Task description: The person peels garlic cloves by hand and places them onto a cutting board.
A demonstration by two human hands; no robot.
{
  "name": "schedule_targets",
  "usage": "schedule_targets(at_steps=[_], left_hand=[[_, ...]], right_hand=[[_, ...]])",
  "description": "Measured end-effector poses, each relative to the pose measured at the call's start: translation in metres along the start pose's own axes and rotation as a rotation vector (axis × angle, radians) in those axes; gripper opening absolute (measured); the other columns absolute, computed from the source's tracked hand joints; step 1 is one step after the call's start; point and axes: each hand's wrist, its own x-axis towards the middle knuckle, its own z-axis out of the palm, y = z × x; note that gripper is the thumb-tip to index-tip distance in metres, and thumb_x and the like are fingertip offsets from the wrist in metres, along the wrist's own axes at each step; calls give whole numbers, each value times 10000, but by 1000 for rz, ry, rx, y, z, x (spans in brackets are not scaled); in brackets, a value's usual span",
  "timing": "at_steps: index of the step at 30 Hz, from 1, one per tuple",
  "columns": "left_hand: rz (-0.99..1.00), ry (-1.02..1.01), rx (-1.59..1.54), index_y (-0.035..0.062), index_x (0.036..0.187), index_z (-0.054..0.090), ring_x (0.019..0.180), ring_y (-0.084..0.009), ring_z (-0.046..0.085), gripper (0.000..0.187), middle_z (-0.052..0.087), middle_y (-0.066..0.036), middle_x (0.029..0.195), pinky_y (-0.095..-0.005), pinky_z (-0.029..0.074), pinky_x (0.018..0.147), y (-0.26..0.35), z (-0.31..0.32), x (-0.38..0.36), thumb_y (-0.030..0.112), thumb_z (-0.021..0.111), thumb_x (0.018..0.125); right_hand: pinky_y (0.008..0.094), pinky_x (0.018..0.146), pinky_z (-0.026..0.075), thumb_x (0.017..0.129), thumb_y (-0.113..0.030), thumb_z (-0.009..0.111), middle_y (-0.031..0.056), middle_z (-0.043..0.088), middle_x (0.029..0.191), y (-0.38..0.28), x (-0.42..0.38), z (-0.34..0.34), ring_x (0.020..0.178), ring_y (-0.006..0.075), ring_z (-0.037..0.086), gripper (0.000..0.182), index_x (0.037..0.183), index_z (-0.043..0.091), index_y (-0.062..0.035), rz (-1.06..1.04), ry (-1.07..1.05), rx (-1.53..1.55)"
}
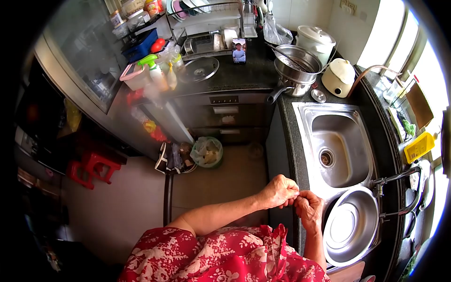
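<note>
My left hand (279, 191) and my right hand (308, 210) meet just in front of the counter edge beside the sink. Both are closed, their fingertips pinched together and touching or nearly so. Whatever lies between the fingers, if anything, is too small to make out. Close to my right hand, a steel basin (352, 228) rests over the near part of the sink unit. Beyond it the steel sink bowl (340, 145) shows its drain (326, 158). A red floral garment (211, 254) covers my body below the hands.
A steamer pot (297, 61) with a dark handle, a white lidded pot (314, 42) and a cream cooker (338, 77) stand in the far corner. The faucet (399, 176) juts over the sink's right side. On the floor are a lined bin (206, 152) and red stools (99, 164).
</note>
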Motion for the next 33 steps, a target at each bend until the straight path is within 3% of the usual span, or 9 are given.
schedule_targets(at_steps=[5, 8, 12, 16, 22, 30, 33], left_hand=[[-25, 9, -131, -4, 745, 574, 404, -80, 487, 122, 546, -55, 552, -211, 400, 337, 1, 0, -1, 69, 512, 821], [-37, 4, -134, -5, 785, 580, 429, -84, 501, 101, 557, -60, 577, -208, 412, 363, -2, 0, -1, 73, 531, 826], [55, 45, -24, -7, 821, 592, 457, -90, 513, 79, 567, -61, 601, -210, 423, 388, -6, 2, -1, 66, 565, 815], [25, 34, -24, -16, 817, 591, 461, -92, 514, 73, 569, -63, 602, -213, 423, 391, -5, 1, -1, 54, 575, 804], [-29, -9, -159, -26, 773, 565, 431, -88, 507, 69, 551, -60, 569, -213, 414, 355, -4, -3, 0, 41, 554, 785], [-28, -76, 37, -24, 817, 577, 468, -81, 505, 119, 555, -50, 597, -209, 422, 405, 4, -4, -2, 84, 527, 812], [-5, -90, 54, -14, 821, 566, 467, -73, 500, 113, 550, -38, 590, -206, 419, 406, 3, -5, -1, 93, 532, 814]], right_hand=[[190, 367, 289, 799, -102, 519, 17, 497, 566, -4, -4, 0, 418, 47, 379, 121, 767, 559, 8, 115, -61, 423], [189, 353, 278, 806, -104, 516, 23, 499, 569, -2, -4, 2, 405, 49, 368, 119, 774, 547, 6, 104, -60, 507], [180, 358, 282, 817, -117, 512, 20, 514, 584, -1, -5, 9, 410, 46, 378, 127, 787, 545, 1, 92, 7, 454], [176, 370, 300, 834, -133, 502, 8, 530, 598, 2, -5, 11, 421, 42, 398, 141, 792, 543, -5, 26, 58, 256], [185, 340, 255, 834, -112, 479, 21, 489, 571, 1, -5, 13, 375, 50, 350, 130, 785, 521, 1, 27, 50, 298], [178, 336, 219, 817, -120, 481, 34, 457, 582, -2, -6, 10, 372, 40, 278, 133, 755, 486, -2, 132, -28, 516], [189, 341, 243, 813, -148, 509, 27, 472, 582, 1, -4, 6, 384, 54, 319, 144, 759, 513, -15, 154, -50, 535]])
